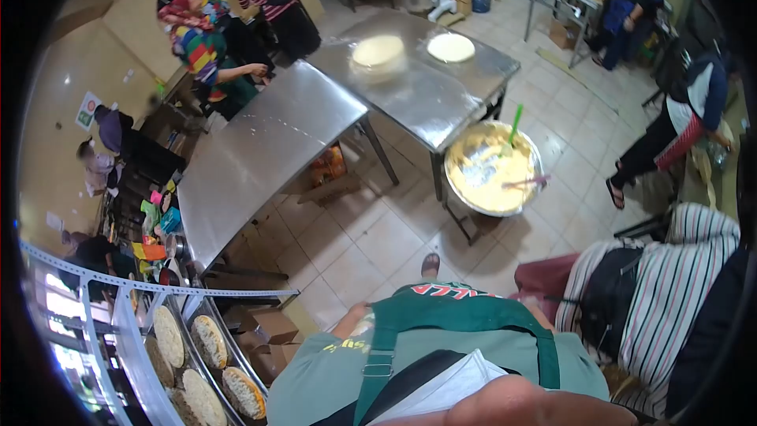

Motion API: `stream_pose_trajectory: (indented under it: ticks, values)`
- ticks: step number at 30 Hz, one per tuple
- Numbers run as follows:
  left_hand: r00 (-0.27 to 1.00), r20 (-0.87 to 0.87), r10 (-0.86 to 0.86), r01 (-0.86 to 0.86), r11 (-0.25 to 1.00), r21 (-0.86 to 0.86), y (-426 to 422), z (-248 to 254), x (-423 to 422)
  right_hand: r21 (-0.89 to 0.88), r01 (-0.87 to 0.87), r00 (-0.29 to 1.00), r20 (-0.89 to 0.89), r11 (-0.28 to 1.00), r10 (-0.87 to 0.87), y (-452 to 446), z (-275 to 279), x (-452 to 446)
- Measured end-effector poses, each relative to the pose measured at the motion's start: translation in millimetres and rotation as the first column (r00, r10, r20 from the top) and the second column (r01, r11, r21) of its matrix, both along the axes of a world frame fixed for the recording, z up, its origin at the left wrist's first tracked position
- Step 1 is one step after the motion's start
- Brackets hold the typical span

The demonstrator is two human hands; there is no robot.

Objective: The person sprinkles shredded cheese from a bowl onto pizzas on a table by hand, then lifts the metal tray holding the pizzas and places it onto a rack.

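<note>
Neither of my hands shows; bare skin of my arms is visible at either side of my green apron (pixel 457 312). At the bottom edge is a patch of skin beside white cloth (pixel 449 386), and I cannot make out which body part it is. In front of me stands a wide metal basin (pixel 538 159) with a thick pale-yellow mixture (pixel 493 189). A green-handled spatula (pixel 516 122) and a pinkish handle (pixel 528 182) lean in it. Two pale round slabs, a left one (pixel 378 50) and a right one (pixel 452 47), lie on the far steel table (pixel 426 110).
A bare-topped steel table (pixel 260 150) stands front left. At lower left, a metal rack (pixel 158 288) holds trays with several oval baked pieces (pixel 203 396). A person in striped clothing (pixel 670 300) is close on my right. Several others stand around the room.
</note>
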State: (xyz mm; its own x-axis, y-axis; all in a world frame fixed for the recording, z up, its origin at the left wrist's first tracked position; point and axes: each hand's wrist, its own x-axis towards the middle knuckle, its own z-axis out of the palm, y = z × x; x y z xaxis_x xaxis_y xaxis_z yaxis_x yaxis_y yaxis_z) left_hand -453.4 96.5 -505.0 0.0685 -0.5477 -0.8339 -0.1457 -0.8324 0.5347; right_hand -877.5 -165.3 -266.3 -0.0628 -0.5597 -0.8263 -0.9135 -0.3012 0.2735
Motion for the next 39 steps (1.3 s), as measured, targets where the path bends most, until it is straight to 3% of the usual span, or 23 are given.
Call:
stream_pose_trajectory:
  ticks: [3, 5, 6, 7, 8, 9, 10, 11, 12, 13, 15, 19, 21, 22, 24, 26, 27, 31, 33, 34, 36, 37, 39]
  values:
    - [0.991, 0.123, -0.062, 0.061, 0.998, 0.012, -55, 4, 32, 0.007, 0.071, 0.997, -0.004, 0.997, -0.071, -17, 22, 22]
    - [0.98, -0.102, 0.169, -0.177, 0.981, -0.084, -93, 1, 54, 0.007, 0.152, 0.988, -0.006, 0.988, -0.152, -35, 29, 45]
    - [0.983, -0.101, 0.155, -0.165, 0.981, -0.1, -119, 10, 57, -0.139, 0.327, 0.931, -0.119, 0.935, -0.344, -51, 28, 67]
    - [0.999, 0.005, 0.035, -0.034, 0.993, -0.11, -139, 20, 64, -0.15, 0.346, 0.925, -0.11, 0.926, -0.364, -70, 26, 77]
    - [0.989, 0.113, -0.091, 0.103, 0.989, -0.106, -155, 60, 77, -0.047, 0.3, 0.947, -0.102, 0.953, -0.303, -88, 20, 82]
    - [0.986, 0.121, -0.117, 0.131, 0.984, -0.121, -174, 69, 79, 0.051, 0.249, 0.966, -0.081, 0.967, -0.245, -105, 13, 85]
    - [0.97, 0.173, -0.169, 0.196, 0.969, -0.151, -190, 74, 82, 0.038, 0.278, 0.959, -0.07, 0.96, -0.275, -113, -12, 75]
    - [0.949, 0.228, -0.22, 0.262, 0.949, -0.177, -206, 78, 84, -0.021, 0.349, 0.911, 0.243, 0.937, -0.334, -116, -53, 53]
    - [0.944, 0.241, -0.226, 0.278, 0.937, -0.21, -221, 80, 81, -0.065, 0.429, 0.776, 0.537, 0.901, -0.331, -121, -77, 38]
    - [0.934, 0.254, -0.252, 0.31, 0.924, -0.222, -235, 84, 79, -0.075, 0.458, 0.76, 0.55, 0.886, -0.346, -126, -65, 53]
    - [0.959, 0.164, -0.231, 0.264, 0.939, -0.222, -258, 91, 72, -0.238, -0.035, 0.937, 0.331, 0.971, 0.115, -136, -42, 86]
    - [0.954, 0.12, -0.276, 0.3, 0.902, -0.309, -324, 95, 50, -0.177, -0.023, 0.913, 0.398, 0.984, 0.093, -158, -78, 47]
    - [0.938, 0.133, -0.32, 0.346, 0.868, -0.356, -362, 104, 36, 0.048, 0.391, 0.883, 0.262, 0.919, -0.389, -173, -91, 16]
    - [0.931, 0.135, -0.34, 0.366, 0.853, -0.372, -375, 107, 26, 0.047, 0.403, 0.878, 0.264, 0.914, -0.4, -180, -115, -8]
    - [0.918, 0.133, -0.374, 0.396, 0.83, -0.392, -390, 111, 7, 0.065, -0.037, 0.967, 0.255, 0.997, 0.019, -213, -142, -81]
    - [0.908, 0.13, -0.397, 0.414, 0.812, -0.411, -398, 113, -13, 0.085, -0.479, 0.857, 0.259, 0.874, 0.445, -237, -169, -133]
    - [0.905, 0.129, -0.405, 0.42, 0.805, -0.418, -401, 115, -19, 0.091, -0.48, 0.856, 0.265, 0.872, 0.444, -237, -158, -126]
    - [0.899, 0.121, -0.421, 0.431, 0.797, -0.424, -402, 120, -40, -0.084, -0.311, 0.95, -0.013, 0.947, 0.311, -264, -77, -156]
    - [0.938, -0.113, -0.328, 0.253, 0.869, -0.424, -417, 124, -49, -0.191, -0.234, 0.968, -0.142, 0.953, 0.209, -262, -46, -148]
    - [0.938, -0.11, -0.33, 0.256, 0.87, -0.421, -419, 124, -45, -0.189, -0.232, 0.968, -0.138, 0.954, 0.208, -257, -40, -139]
    - [0.891, -0.195, -0.41, 0.296, 0.851, -0.434, -420, 117, -40, -0.291, 0.084, 0.996, -0.01, 0.953, -0.091, -247, -37, -126]
    - [0.889, -0.198, -0.413, 0.3, 0.851, -0.431, -424, 111, -39, -0.287, 0.089, 0.995, -0.012, 0.954, -0.096, -243, -38, -124]
    - [0.902, -0.15, -0.406, 0.331, 0.87, -0.364, -433, 100, -37, -0.176, -0.135, 0.983, -0.149, 0.975, 0.109, -235, -47, -119]
